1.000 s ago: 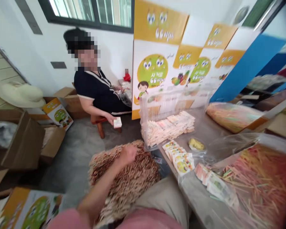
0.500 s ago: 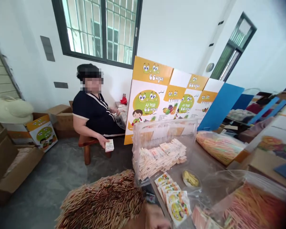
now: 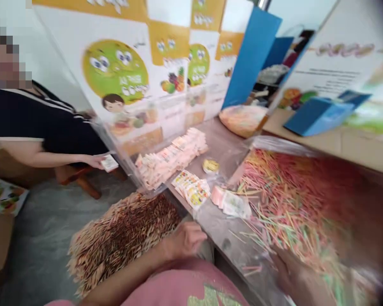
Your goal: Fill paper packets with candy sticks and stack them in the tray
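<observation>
Taking the view as a clock face, the right hand (image 3: 295,274) is toward four, low over the near edge of the loose pastel sticks (image 3: 284,195), which spread from three to five o'clock. The step in hand looks to be handling these thin sticks. A clean pick there would call for fingertips slid under a few sticks and closed gently together, since the sticks are slender and lie crossed.

The right hand is blurred: its fingers look fairly straight and only loosely spread, and I cannot tell whether it has hold of anything. The left hand (image 3: 188,238), at six o'clock above the lap beside the table edge, has its fingers curled inward; whether something sits within them is hidden.

Counted: one clear plastic box (image 3: 134,168) just left of centre, with packed sachets (image 3: 175,155) too many to count; one round dish (image 3: 210,165) with something yellow, near centre toward four; one fan of printed packets (image 3: 194,191) at six, several overlapping; one short row of pinkish sachets (image 3: 232,205) toward five, number unclear; one bag of sticks (image 3: 242,119) at two; one brown heap (image 3: 124,229) toward eight; one co-worker's hand (image 3: 94,161) at nine, holding one small white block (image 3: 110,163).
</observation>
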The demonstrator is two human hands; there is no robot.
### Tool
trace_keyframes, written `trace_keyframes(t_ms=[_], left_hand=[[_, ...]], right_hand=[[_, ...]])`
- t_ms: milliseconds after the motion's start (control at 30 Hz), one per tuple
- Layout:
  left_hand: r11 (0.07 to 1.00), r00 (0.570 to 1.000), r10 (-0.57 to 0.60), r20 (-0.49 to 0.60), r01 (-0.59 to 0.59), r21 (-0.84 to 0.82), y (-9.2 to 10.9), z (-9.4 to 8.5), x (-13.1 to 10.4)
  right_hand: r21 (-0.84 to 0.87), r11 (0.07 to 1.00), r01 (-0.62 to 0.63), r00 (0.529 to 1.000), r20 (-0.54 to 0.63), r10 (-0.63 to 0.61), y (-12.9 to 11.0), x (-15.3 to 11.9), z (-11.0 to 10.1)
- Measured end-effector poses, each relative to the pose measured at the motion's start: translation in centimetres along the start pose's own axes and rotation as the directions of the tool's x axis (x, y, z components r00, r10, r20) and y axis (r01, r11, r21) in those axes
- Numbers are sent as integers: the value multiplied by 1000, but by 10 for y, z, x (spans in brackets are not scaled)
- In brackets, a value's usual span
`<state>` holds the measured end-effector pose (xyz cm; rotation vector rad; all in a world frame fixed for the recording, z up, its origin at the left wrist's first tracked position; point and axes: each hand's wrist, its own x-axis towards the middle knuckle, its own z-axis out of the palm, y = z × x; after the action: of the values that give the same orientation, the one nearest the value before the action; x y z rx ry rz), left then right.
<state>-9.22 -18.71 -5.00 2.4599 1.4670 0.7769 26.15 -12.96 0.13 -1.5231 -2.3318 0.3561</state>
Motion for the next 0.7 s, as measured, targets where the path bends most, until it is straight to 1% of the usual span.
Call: trace_keyframes(t_ms=[33, 67, 167, 233, 300, 400, 467, 533, 600, 700], left_hand=[[1000, 1000, -6, -9, 5, -8, -3, -6, 7], [1000, 1000, -11, -20, 11, -8, -7, -11, 14], [998, 997, -43, -63, 45, 36, -19, -23, 41], [996, 996, -48, -69, 52, 66, -25, -25, 60], [996, 998, -30, -47, 34, 83, -26, -23, 82], [994, 998, 35, 49, -40, 100, -19, -13, 118], [991, 987, 77, 140, -91, 99, -13, -1, 142], [990, 971, 86, 224, -108, 87, -10, 13, 163], [993, 959, 61, 278, -86, 81, -10, 27, 176], [994, 954, 38, 298, -68, 91, -16, 40, 184]], right_hand=[[-3, 1000, -20, 1000, 17, 21, 6, -1, 3], [-24, 1000, -6, 999, 33, 7, 12, -1, 6], [-107, 992, 69, 997, 29, -66, 24, 1, 12], [-137, 983, 120, 993, 39, -116, 24, 3, 12], [-142, 978, 153, 987, 73, -144, 20, 8, 11], [-148, 973, 177, 979, 126, -159, 9, 20, 6], [-160, 967, 200, 971, 166, -174, -1, 28, 2], [-177, 956, 232, 956, 221, -191, -10, 35, -3], [-193, 950, 248, 944, 269, -192, -15, 40, -8], [-188, 953, 238, 930, 327, -168, -14, 46, -17]])
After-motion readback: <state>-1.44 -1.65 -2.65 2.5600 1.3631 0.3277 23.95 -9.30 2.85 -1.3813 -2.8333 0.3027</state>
